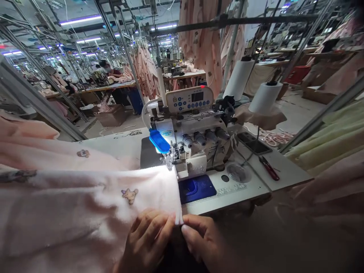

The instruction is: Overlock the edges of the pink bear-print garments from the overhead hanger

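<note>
A pale pink plush fabric (pixel 93 204) with small printed animal figures spreads over the left of the machine table. Its far edge lies under the presser foot of an overlock sewing machine (pixel 196 132), lit by a bright lamp. My left hand (pixel 150 237) is closed on the fabric near its front right corner, fingers bunched on top. Just right of it, my right hand (pixel 201 235) pinches the layered edge between thumb and index finger. The fabric's right edge runs straight from the needle area toward my hands. A blue guard (pixel 159 141) hangs beside the needle.
Red-handled thread snips (pixel 269 168) and a dark phone (pixel 254 143) lie on the table's right. White thread cones (pixel 239 78) stand behind the machine. Pink garments (pixel 200 41) hang from a rail. A cardboard box (pixel 110 115) sits on the floor; a person (pixel 106 70) works farther back.
</note>
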`<state>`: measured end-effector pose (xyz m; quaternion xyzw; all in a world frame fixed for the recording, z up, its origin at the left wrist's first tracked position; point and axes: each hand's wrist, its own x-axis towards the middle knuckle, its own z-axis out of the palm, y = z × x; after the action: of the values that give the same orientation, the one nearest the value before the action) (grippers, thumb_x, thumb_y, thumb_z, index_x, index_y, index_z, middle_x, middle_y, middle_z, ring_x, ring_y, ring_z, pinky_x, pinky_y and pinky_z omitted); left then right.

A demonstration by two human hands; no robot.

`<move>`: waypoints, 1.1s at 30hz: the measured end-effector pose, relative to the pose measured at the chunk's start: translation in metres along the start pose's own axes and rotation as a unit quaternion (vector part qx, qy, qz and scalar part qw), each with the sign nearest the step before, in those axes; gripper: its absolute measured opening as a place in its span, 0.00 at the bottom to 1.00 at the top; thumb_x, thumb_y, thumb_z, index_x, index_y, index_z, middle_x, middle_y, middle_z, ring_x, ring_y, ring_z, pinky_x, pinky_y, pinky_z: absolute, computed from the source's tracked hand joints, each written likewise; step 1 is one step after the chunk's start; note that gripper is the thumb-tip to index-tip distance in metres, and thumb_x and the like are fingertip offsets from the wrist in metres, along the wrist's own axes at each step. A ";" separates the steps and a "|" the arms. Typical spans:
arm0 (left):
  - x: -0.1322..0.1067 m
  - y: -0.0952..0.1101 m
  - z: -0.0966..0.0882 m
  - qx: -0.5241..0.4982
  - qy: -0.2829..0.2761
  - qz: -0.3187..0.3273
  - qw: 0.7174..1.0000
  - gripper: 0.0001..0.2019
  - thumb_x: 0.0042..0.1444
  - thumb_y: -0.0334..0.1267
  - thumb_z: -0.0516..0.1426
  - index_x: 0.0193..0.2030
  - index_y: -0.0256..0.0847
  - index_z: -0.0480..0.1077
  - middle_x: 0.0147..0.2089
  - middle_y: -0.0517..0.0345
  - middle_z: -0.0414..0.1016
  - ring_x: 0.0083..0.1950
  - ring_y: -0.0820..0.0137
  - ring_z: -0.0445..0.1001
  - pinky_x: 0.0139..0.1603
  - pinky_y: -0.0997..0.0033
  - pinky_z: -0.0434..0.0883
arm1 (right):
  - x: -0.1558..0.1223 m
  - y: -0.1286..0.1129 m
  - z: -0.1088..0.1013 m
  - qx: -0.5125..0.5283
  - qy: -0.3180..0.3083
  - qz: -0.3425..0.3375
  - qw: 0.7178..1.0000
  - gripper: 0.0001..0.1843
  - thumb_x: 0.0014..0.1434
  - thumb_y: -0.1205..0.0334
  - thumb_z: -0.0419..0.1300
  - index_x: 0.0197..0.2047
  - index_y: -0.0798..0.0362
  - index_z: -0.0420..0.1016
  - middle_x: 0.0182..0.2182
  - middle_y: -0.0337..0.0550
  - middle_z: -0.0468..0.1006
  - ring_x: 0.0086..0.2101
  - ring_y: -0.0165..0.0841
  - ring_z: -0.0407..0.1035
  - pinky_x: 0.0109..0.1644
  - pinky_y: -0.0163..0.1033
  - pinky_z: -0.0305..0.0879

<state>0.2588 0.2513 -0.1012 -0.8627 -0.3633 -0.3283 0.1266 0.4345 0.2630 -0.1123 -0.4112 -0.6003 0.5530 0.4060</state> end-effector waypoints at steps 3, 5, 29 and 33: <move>0.006 0.000 0.000 -0.016 -0.006 0.008 1.000 0.13 0.57 0.26 0.47 0.46 0.31 0.68 0.36 0.51 0.73 0.41 0.67 0.69 0.48 0.64 0.65 | 0.003 0.011 -0.006 -0.201 0.098 -0.163 0.961 0.14 0.56 0.65 0.56 0.47 0.49 0.73 0.36 0.44 0.75 0.31 0.33 0.69 0.35 0.36 0.66; 0.009 0.001 0.002 -0.034 -0.013 0.000 0.999 0.12 0.56 0.23 0.49 0.44 0.33 0.68 0.34 0.54 0.72 0.38 0.69 0.69 0.48 0.64 0.66 | 0.008 0.017 -0.011 -0.271 0.099 -0.244 0.926 0.12 0.58 0.66 0.56 0.45 0.48 0.72 0.43 0.45 0.74 0.35 0.33 0.70 0.40 0.37 0.67; 0.035 -0.059 0.014 0.133 -0.132 -0.038 0.982 0.25 0.54 0.22 0.45 0.61 0.31 0.60 0.62 0.42 0.62 0.63 0.59 0.60 0.60 0.53 0.66 | 0.080 0.017 -0.025 -0.360 0.157 -0.418 0.819 0.06 0.58 0.71 0.57 0.40 0.54 0.72 0.37 0.42 0.77 0.32 0.33 0.63 0.37 0.40 0.62; 0.045 -0.076 0.018 0.114 -0.171 -0.068 0.976 0.23 0.58 0.27 0.43 0.61 0.31 0.59 0.62 0.44 0.61 0.63 0.61 0.60 0.62 0.54 0.63 | 0.096 0.010 -0.024 -0.415 0.162 -0.404 0.799 0.06 0.59 0.71 0.55 0.36 0.54 0.73 0.34 0.43 0.77 0.32 0.34 0.63 0.38 0.40 0.62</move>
<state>0.2371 0.3371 -0.0872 -0.8592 -0.4723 -0.1404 0.1375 0.4258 0.3621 -0.1174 -0.3441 -0.8093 -0.0376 0.4745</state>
